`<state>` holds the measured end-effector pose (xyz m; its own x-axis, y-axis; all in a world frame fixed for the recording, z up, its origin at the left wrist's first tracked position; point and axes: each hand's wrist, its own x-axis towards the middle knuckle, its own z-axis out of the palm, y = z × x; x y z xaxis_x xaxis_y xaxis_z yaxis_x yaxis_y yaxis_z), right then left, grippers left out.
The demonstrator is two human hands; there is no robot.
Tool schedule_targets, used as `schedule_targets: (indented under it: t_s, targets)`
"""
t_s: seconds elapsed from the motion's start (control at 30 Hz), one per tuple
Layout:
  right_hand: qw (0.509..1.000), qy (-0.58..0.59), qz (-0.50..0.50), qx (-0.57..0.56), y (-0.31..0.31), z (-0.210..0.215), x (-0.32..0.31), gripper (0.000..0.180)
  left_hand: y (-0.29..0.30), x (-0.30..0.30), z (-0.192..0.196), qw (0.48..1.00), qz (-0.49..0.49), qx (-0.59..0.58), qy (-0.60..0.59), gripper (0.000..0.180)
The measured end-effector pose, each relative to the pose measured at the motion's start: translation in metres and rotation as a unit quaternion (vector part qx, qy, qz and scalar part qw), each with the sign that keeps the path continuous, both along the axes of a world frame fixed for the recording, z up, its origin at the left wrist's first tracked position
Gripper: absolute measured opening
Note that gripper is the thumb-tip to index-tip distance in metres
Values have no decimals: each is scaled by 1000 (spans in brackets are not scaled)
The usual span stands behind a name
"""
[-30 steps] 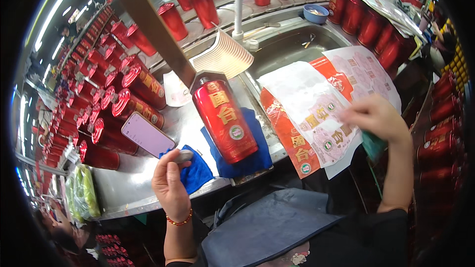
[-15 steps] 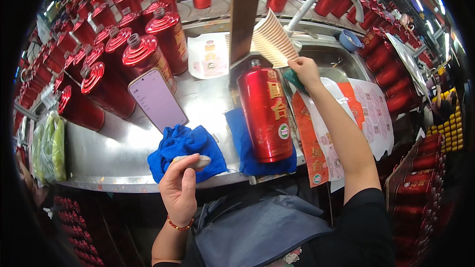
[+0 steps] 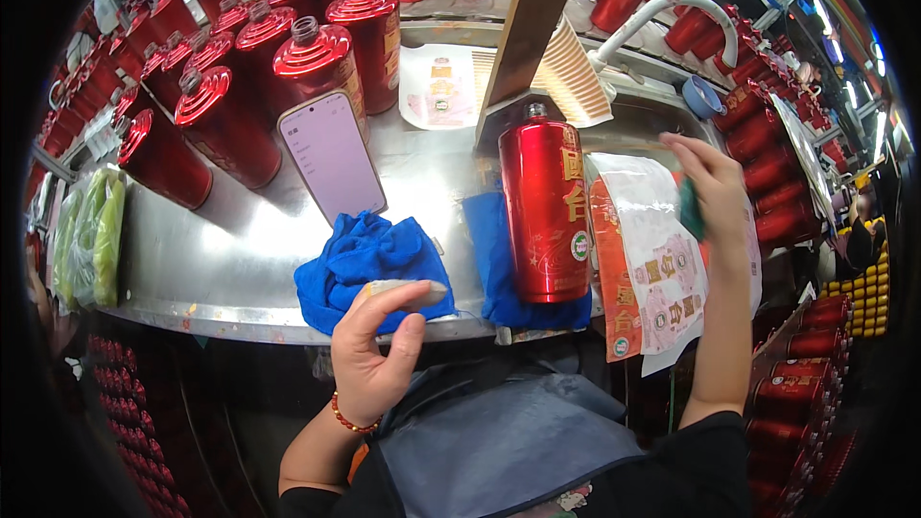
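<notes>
Red bottle (image 3: 545,216): lies on its side on a flat blue cloth (image 3: 499,264) near the front edge of the table (image 3: 230,249), its neck pointing away from the person, between the two hands.
Label sheet (image 3: 652,259): a long strip of red and white labels just right of the bottle, hanging over the table edge.
Right hand (image 3: 715,192): raised over the label sheet, fingers closed on a small dark green thing (image 3: 689,209); it may be a sponge or pad, too blurred to tell.
Left hand (image 3: 374,355): at the table's front edge, thumb and fingers closed around a small grey oblong piece (image 3: 408,290), which rests against a crumpled blue cloth (image 3: 360,264).
Phone (image 3: 331,158): stands tilted behind the crumpled cloth, leaning on an upright red bottle (image 3: 321,67).
Rows of red bottles (image 3: 206,67): upright, crowding the back and left of the table.
Tap (image 3: 672,14): white, curving over a sink at the upper right, with a blue roll of tape (image 3: 705,96) beside it.
Green bundles (image 3: 96,230): wrapped in clear plastic at the far left.
</notes>
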<state>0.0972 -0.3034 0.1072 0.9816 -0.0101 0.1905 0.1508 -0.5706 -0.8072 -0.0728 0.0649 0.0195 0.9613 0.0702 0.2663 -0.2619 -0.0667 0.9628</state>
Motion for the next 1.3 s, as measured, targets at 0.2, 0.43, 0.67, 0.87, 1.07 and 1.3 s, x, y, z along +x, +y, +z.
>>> schedule_targets:
  t_s: [0.2,0.43,0.67,0.87,1.07,1.3]
  targets:
    - [933,21,316,-169,32,74,-91,15,-39,10,44,957,-26,239,-162,53]
    - [832,139,471,-259,71,34,-109,13,-83,8,52,948,-80,265,-159,64]
    - [823,164,466,-281,79,15,-102,21,-89,-2,40,939,-16,288,-188,42]
    - [870,94,456,-164,73,-5,-103,15,-88,-1,35,951,1,255,-175,33]
    - [891,211,401,-34,56,3,-99,11,-88,6,13,991,22,114,-72,18]
    - [900,296,321,5,49,13,-92,9,-93,11,6,1000,21,18,-12,14]
